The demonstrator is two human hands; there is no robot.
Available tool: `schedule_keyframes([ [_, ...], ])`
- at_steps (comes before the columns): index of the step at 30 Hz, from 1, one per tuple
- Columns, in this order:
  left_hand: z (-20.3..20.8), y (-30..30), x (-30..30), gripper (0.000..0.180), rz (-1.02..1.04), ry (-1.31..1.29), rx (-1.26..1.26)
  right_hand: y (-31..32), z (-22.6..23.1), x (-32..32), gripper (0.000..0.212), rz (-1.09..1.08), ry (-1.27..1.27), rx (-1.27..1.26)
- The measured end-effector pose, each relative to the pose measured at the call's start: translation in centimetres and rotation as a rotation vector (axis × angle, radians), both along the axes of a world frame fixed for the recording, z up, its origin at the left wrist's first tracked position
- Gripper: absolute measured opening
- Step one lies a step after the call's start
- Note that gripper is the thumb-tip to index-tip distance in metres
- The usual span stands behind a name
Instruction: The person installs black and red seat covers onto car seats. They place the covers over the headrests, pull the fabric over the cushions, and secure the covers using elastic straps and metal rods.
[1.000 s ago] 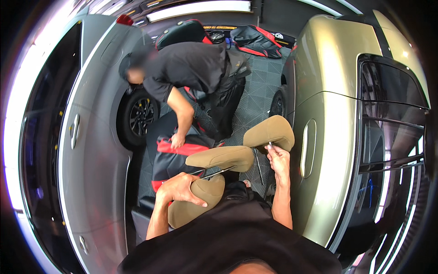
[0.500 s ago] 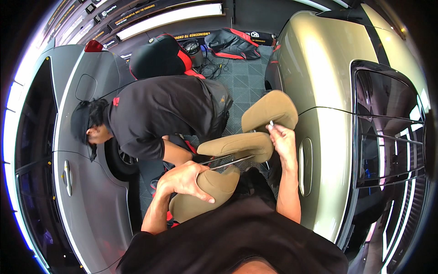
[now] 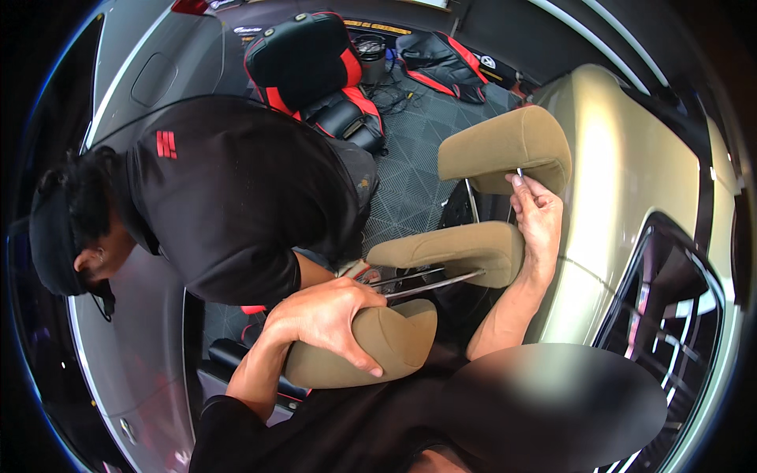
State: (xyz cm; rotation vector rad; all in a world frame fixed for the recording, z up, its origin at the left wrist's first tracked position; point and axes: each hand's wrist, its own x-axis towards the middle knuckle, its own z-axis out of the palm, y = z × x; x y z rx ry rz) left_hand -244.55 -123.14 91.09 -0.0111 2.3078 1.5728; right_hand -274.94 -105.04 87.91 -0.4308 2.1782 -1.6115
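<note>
My left hand (image 3: 335, 315) is closed over a tan headrest (image 3: 394, 335) close to my body. Metal posts (image 3: 434, 288) run from near those fingers to a second tan headrest (image 3: 441, 246), tilted in the middle; whether my left hand grips these posts is hidden. Farther right, my right hand (image 3: 540, 217) pinches a metal post at the underside of a third tan headrest (image 3: 505, 134). Another of its posts points down toward the floor.
A co-worker in a black shirt (image 3: 229, 189) bends close on my left, beside a grey car (image 3: 150, 79). A gold car (image 3: 599, 158) stands on my right. Ahead are a black-and-red seat (image 3: 303, 59), a bucket (image 3: 371, 57), cables and a black-and-red cover (image 3: 445, 63).
The view has turned, and the co-worker now appears larger and farther left. My right hand and its headrest sit farther right and higher in the picture. Both holds stay the same.
</note>
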Motion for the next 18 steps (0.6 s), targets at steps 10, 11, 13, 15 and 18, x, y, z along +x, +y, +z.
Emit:
schedule_keyframes([
  [10,-2.6,4.3,-10.8,0.064,0.176,-0.037,-0.112,-2.5,-8.2,-13.2,0.026,0.214,-0.101,-0.114],
  [11,-2.9,4.4,-11.9,0.064,0.182,-0.05,-0.124,-2.8,-8.7,-14.4,0.026,0.229,-0.106,-0.122],
  [13,-3.0,4.1,-13.6,0.063,0.203,-0.054,-0.142,-4.1,-9.3,-16.3,0.027,0.224,-0.118,-0.128],
  [15,-3.1,3.0,-15.5,0.063,0.227,-0.035,-0.15,-5.8,-10.0,-18.3,0.027,0.219,-0.127,-0.123],
  [18,-2.9,1.2,-18.0,0.063,0.281,-0.105,-0.146,-8.8,-11.1,-20.8,0.03,0.247,-0.123,-0.166],
])
